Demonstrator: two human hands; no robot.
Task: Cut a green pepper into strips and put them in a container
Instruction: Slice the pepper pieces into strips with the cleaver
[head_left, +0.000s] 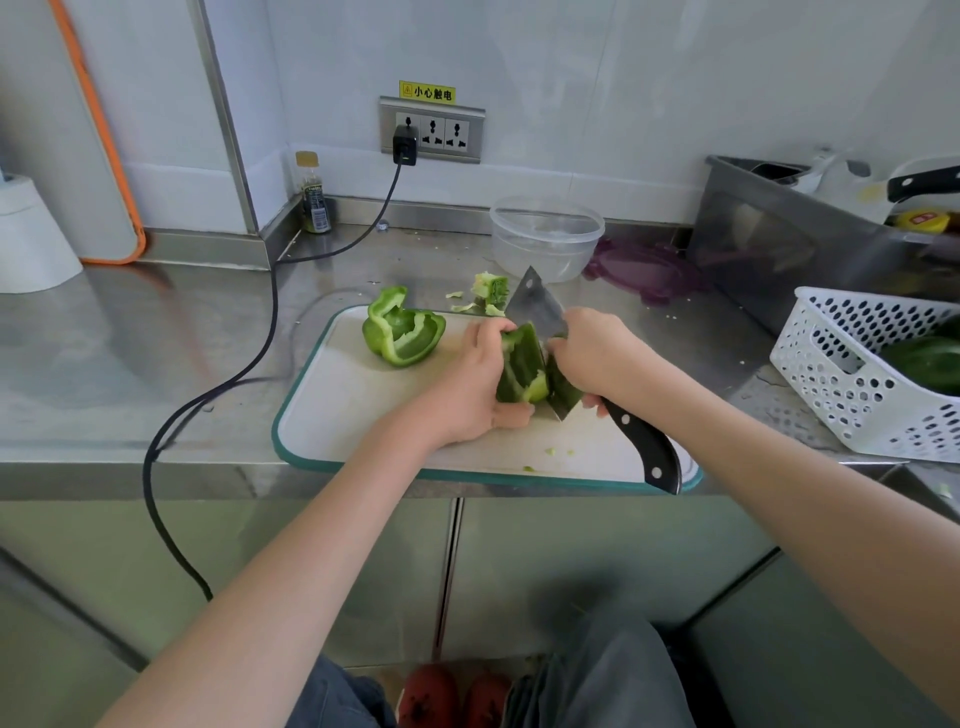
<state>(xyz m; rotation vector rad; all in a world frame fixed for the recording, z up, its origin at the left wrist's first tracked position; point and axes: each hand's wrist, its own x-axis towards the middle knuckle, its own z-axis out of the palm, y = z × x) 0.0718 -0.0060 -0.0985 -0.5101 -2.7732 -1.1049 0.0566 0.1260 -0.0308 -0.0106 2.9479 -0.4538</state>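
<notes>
A white cutting board (363, 410) with a teal rim lies on the steel counter. My left hand (478, 384) holds a green pepper piece (521, 366) upright on the board. My right hand (592, 353) grips a cleaver (535, 304) near the blade, and its black handle (649, 452) sticks out toward me. The blade stands on edge against the right side of that piece, with a narrow green slice (563, 389) to the blade's right. Another hollowed pepper part (402, 330) sits at the board's far left. A clear plastic container (545, 236) stands empty behind the board.
The pepper core (491, 291) and scraps lie just beyond the board. A purple lid (644, 273) rests next to the container. A white perforated basket (852, 374) with more peppers stands at right, a steel bin (779, 234) behind it. A black cable (260, 353) runs across the counter at left.
</notes>
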